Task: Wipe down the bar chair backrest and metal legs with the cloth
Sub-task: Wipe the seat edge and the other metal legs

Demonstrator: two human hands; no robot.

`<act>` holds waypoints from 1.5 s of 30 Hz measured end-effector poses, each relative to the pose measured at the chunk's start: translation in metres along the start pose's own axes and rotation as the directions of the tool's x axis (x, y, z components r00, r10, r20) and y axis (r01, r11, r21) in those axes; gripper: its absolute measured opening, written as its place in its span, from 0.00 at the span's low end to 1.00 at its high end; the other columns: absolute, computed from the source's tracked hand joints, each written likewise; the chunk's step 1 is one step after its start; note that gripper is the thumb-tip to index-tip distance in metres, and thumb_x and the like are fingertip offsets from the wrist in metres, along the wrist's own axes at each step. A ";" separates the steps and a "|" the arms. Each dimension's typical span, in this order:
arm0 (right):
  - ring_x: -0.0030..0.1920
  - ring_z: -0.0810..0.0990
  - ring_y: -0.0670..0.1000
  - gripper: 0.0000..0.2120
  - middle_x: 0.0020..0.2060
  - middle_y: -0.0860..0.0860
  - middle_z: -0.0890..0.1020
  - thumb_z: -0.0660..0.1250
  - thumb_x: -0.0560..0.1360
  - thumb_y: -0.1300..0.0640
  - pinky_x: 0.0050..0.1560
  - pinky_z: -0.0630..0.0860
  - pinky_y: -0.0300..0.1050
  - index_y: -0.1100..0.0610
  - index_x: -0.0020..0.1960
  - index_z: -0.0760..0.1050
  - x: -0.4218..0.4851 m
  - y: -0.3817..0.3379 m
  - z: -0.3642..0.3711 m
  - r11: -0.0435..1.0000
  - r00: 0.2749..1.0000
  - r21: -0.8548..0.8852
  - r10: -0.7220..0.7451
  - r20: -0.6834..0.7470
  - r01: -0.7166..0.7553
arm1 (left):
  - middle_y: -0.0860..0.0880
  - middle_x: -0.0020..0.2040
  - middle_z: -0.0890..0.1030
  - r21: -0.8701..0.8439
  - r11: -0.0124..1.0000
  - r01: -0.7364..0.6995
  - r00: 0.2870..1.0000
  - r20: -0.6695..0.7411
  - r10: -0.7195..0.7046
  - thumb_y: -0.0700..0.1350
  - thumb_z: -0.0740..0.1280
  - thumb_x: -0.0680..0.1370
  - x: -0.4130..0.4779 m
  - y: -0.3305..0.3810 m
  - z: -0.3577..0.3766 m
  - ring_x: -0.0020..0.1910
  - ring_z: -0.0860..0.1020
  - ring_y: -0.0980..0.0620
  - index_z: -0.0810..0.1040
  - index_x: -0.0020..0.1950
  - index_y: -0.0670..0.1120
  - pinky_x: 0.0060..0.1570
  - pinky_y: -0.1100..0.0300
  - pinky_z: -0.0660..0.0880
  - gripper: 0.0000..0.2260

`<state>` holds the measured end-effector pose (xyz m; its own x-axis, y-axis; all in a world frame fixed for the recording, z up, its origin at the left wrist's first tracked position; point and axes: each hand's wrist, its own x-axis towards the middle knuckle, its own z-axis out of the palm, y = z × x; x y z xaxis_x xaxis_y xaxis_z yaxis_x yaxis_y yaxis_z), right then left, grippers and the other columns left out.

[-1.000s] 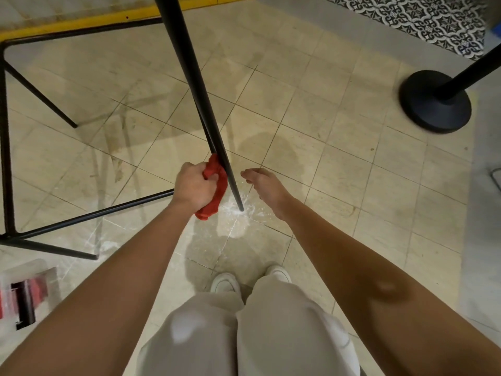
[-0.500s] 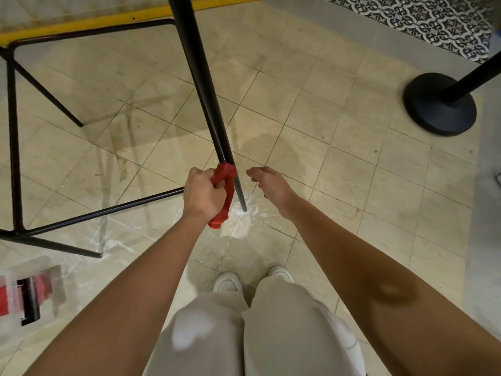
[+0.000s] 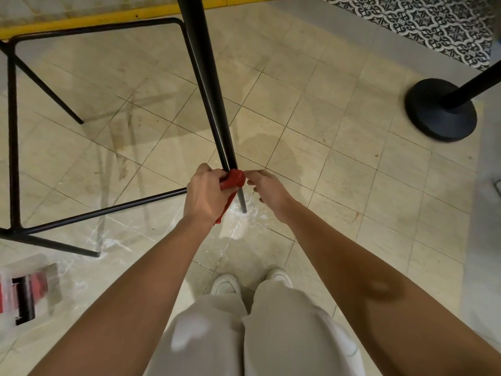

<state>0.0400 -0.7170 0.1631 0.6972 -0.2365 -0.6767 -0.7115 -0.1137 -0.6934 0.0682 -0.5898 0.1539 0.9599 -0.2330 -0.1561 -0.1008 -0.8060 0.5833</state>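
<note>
A black metal chair leg [image 3: 208, 85] slants down from the top of the view to the tiled floor just in front of me. My left hand [image 3: 206, 195] grips a red cloth [image 3: 233, 181] wrapped round the leg's lower end, a little above its foot. My right hand [image 3: 267, 189] hovers at the leg's right side, fingers loosely curled, fingertips touching the cloth's edge. A black footrest bar [image 3: 105, 210] runs left from the leg to the rest of the frame [image 3: 12, 126]. The backrest is out of view.
A black stanchion base [image 3: 440, 109] with its post stands at the right. A red and black object [image 3: 25, 290] lies on the floor at the lower left. A yellow strip [image 3: 81, 20] runs along the top. My white shoes [image 3: 225, 284] stand just behind the leg's foot.
My left hand has slid the red cloth slightly up the leg. My right hand has closed in from the right until its fingertips meet the cloth.
</note>
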 end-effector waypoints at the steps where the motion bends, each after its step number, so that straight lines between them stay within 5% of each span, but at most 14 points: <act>1: 0.62 0.72 0.53 0.20 0.62 0.53 0.75 0.58 0.78 0.49 0.63 0.68 0.49 0.57 0.66 0.70 0.001 0.000 -0.001 1.000 1.000 0.007 0.005 -0.004 -0.005 | 0.46 0.46 0.70 -0.018 1.000 0.014 1.000 -0.021 -0.014 0.50 0.71 0.73 0.000 0.002 0.003 0.40 0.75 0.47 0.81 0.56 0.42 0.42 0.60 0.73 0.16; 6: 0.61 0.72 0.53 0.19 0.61 0.53 0.75 0.59 0.78 0.49 0.60 0.68 0.47 0.58 0.66 0.70 0.005 0.007 -0.010 1.000 1.000 0.007 0.008 -0.006 -0.008 | 0.48 0.46 0.70 -0.085 0.993 0.076 0.993 -0.079 -0.083 0.50 0.71 0.74 -0.001 0.006 0.015 0.39 0.75 0.48 0.80 0.54 0.42 0.44 0.56 0.77 0.14; 16: 0.63 0.71 0.53 0.20 0.64 0.53 0.74 0.58 0.78 0.49 0.65 0.68 0.50 0.57 0.66 0.69 0.000 0.016 -0.009 0.999 0.999 0.012 0.044 0.008 -0.044 | 0.43 0.45 0.76 -0.159 0.977 0.143 0.979 -0.124 -0.163 0.46 0.70 0.74 0.000 0.008 0.016 0.37 0.71 0.52 0.83 0.51 0.41 0.38 0.65 0.66 0.10; 21: 0.64 0.72 0.54 0.21 0.63 0.53 0.74 0.59 0.78 0.49 0.66 0.67 0.51 0.58 0.67 0.69 -0.003 0.013 -0.018 1.000 1.000 0.011 0.028 -0.001 -0.028 | 0.47 0.33 0.76 -0.289 0.879 0.380 0.886 -0.161 -0.436 0.44 0.69 0.73 0.002 0.007 0.007 0.31 0.71 0.51 0.76 0.33 0.43 0.25 0.67 0.59 0.09; 27: 0.62 0.73 0.54 0.20 0.62 0.52 0.75 0.59 0.78 0.48 0.65 0.68 0.51 0.57 0.67 0.70 -0.001 0.006 -0.012 1.000 1.000 0.015 0.008 0.028 -0.009 | 0.47 0.37 0.78 -0.242 0.920 0.310 0.939 -0.075 -0.336 0.48 0.69 0.73 0.010 0.002 -0.006 0.37 0.75 0.49 0.80 0.39 0.45 0.36 0.63 0.67 0.07; 37: 0.63 0.73 0.54 0.20 0.61 0.53 0.76 0.59 0.78 0.48 0.66 0.68 0.53 0.56 0.66 0.69 0.001 0.003 -0.013 1.000 1.000 0.004 0.018 0.006 -0.018 | 0.44 0.41 0.77 -0.172 0.958 0.230 0.966 -0.077 -0.246 0.48 0.72 0.72 0.005 0.003 0.008 0.39 0.73 0.49 0.78 0.41 0.39 0.38 0.62 0.66 0.12; 41: 0.62 0.73 0.54 0.19 0.61 0.53 0.75 0.59 0.78 0.49 0.66 0.68 0.54 0.57 0.65 0.70 -0.003 0.001 -0.004 0.999 1.000 -0.034 -0.005 0.023 0.006 | 0.46 0.38 0.74 -0.110 0.978 0.179 0.984 0.020 -0.178 0.49 0.72 0.72 0.001 0.000 -0.005 0.38 0.72 0.49 0.75 0.37 0.42 0.38 0.63 0.64 0.12; 45: 0.55 0.76 0.54 0.18 0.57 0.57 0.78 0.62 0.76 0.50 0.62 0.70 0.55 0.58 0.63 0.72 -0.015 -0.004 0.012 0.996 0.992 -0.081 -0.012 0.129 0.022 | 0.47 0.43 0.76 -0.264 0.942 0.207 0.972 0.168 -0.167 0.48 0.71 0.74 -0.017 -0.012 -0.020 0.43 0.74 0.48 0.80 0.49 0.42 0.42 0.61 0.68 0.11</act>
<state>0.0336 -0.7017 0.1734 0.7111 -0.1082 -0.6947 -0.7004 -0.1963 -0.6863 0.0579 -0.5654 0.1660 0.9055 -0.1834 -0.3827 0.1732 -0.6637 0.7277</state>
